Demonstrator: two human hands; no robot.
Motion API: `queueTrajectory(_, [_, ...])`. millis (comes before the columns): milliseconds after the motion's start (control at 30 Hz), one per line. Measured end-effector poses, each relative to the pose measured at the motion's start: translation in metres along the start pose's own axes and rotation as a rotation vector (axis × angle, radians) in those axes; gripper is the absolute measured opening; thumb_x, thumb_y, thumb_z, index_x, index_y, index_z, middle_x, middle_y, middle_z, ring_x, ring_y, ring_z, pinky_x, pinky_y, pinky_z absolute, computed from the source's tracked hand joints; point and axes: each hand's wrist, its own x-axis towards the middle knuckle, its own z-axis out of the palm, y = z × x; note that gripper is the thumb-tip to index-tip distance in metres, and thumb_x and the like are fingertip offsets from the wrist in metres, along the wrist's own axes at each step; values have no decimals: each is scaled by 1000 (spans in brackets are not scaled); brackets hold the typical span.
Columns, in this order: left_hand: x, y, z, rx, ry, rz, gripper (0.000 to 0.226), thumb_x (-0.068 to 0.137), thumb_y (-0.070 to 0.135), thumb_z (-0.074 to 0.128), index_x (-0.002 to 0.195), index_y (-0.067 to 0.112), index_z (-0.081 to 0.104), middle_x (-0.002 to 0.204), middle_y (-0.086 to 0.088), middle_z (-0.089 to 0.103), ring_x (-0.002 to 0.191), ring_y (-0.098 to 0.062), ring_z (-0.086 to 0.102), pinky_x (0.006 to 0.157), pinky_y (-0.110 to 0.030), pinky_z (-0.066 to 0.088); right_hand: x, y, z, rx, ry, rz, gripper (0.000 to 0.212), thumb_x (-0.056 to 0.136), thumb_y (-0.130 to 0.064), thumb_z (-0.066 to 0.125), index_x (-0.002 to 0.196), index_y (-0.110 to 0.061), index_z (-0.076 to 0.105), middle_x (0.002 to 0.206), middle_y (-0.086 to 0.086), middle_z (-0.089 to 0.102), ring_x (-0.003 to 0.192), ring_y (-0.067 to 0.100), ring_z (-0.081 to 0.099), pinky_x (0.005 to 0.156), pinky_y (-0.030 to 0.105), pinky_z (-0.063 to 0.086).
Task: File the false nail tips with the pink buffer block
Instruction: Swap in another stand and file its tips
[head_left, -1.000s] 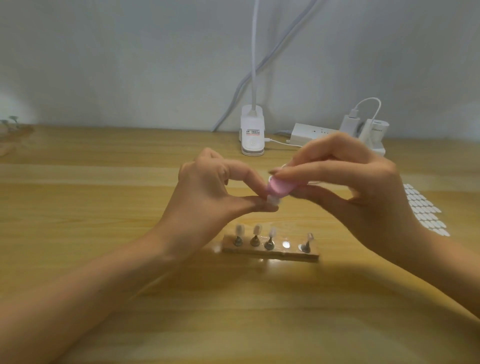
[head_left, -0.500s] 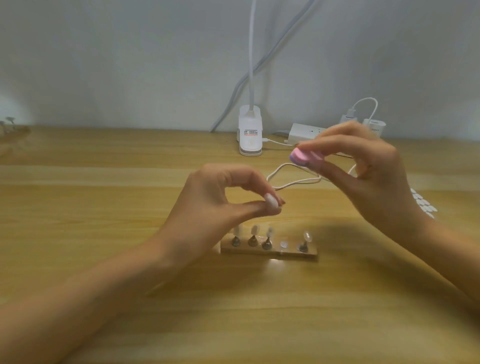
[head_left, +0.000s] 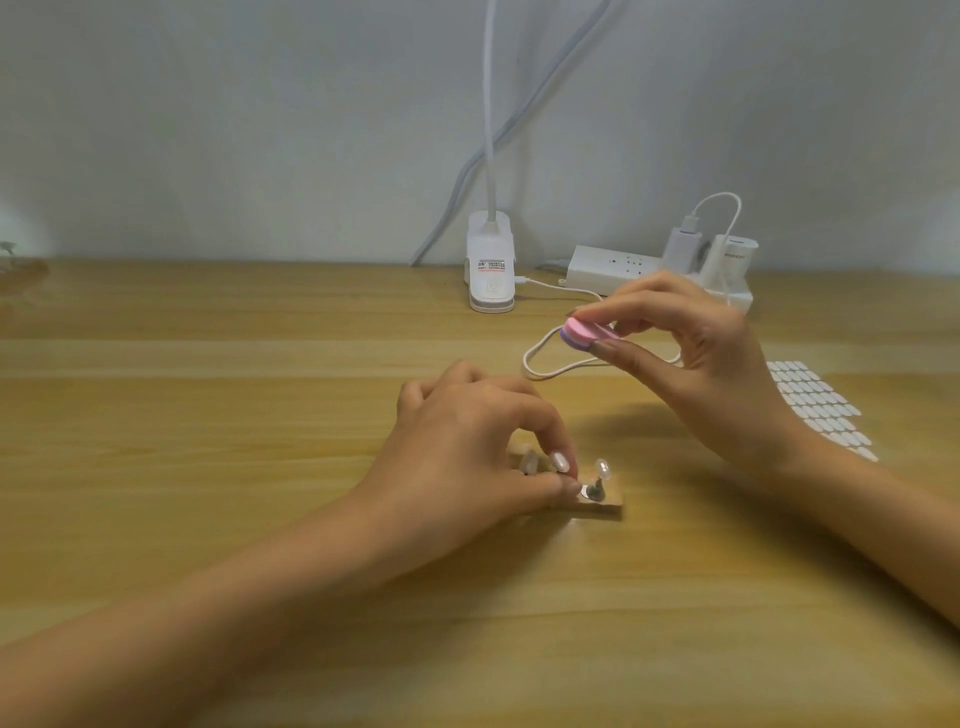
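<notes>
Wood-grain table (head_left: 156, 441) fills the near view, and both forearms come in from the near edge. We see the left hand (head_left: 467, 457) low at centre, over the left part of a small wooden nail stand (head_left: 605, 506) that lies on the table. Its thumb and index finger curl together and pinch a white false nail tip (head_left: 560, 461) just above the stand, with the other fingers folded behind. We cannot tell whether that tip is seated in the stand. Just left of it a blurred tip (head_left: 530, 460) peeks out by the fingers. On the stand's right end a clear tip (head_left: 601, 467) stands on a metal peg, slightly tilted, close to the thumb.

Farther and to the right, the right hand (head_left: 701, 374) is raised above the table and grips the pink buffer block (head_left: 582, 332), index finger on top and thumb below. The block has a pink top and a purple layer under it. It points left and is well apart from the tips.

Behind the block a white cable (head_left: 525, 358) loops on the table. A sheet of white oval stickers (head_left: 821, 405) lies at right, partly hidden by the wrist. At the far edge by the wall (head_left: 260, 130) are a white clip lamp base (head_left: 491, 270), a power strip (head_left: 608, 270) and a charger (head_left: 680, 244).
</notes>
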Motion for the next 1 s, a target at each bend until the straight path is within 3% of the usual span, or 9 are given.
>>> queueTrajectory(167, [2,-2,0,0,-44,0,15,78,52,75,84,47,63,99,35,60,105,7,39,86,-25,19,0,2,-1,51,16,20,19,88,-37,67,107,-34,70,102,-1,67,95,16,63,82,24,53])
queueTrajectory(300, [3,7,5,61,-15,82,22,77,57,72,90,45,60,99,30,62,103,7,39,91,-27,19,3,5,-2,116,55,83,18,88,-33,71,104,-26,75,101,-1,69,92,19,64,85,33,54])
queueTrajectory(500, [3,13,7,117,34,142,21,83,55,70,83,41,54,88,28,57,107,2,38,101,-35,18,4,8,-2,194,88,157,17,87,-29,74,103,-24,76,101,-7,70,89,12,65,81,23,52])
queueTrajectory(600, [0,15,7,254,112,272,16,85,51,72,86,38,63,94,26,63,113,-6,48,100,-39,20,2,9,-2,209,96,187,17,87,-27,74,103,-21,76,102,-5,70,88,14,66,80,23,52])
queueTrajectory(667, [-2,17,6,273,213,380,10,84,43,74,85,35,68,95,23,70,106,-11,59,97,-43,26,1,9,-2,209,97,198,19,86,-29,74,103,-19,76,103,-2,71,91,19,67,81,28,55])
queueTrajectory(733, [-1,15,-2,64,235,394,6,86,35,73,86,31,69,93,21,73,99,-5,65,98,-41,32,-1,9,-2,215,92,200,22,85,-31,73,103,-18,76,104,-1,71,95,23,68,84,33,57])
queueTrajectory(833, [9,1,-19,-329,146,298,9,83,18,81,85,15,72,84,9,76,84,-5,70,86,-18,50,-2,6,-2,235,81,188,24,84,-31,72,105,-18,75,104,-1,72,99,22,69,88,36,58])
queueTrajectory(900, [14,-12,-26,-444,160,158,13,75,22,85,80,20,73,81,11,75,76,-2,67,75,-8,47,-4,4,0,238,65,167,24,84,-26,74,107,-19,74,102,-3,73,97,18,70,86,35,59])
queueTrajectory(1000, [16,-29,-21,-551,209,22,10,69,33,83,72,29,74,75,17,73,62,4,55,60,-6,39,-7,0,3,219,49,98,32,84,-20,74,116,-18,70,99,-4,74,93,16,70,84,35,59])
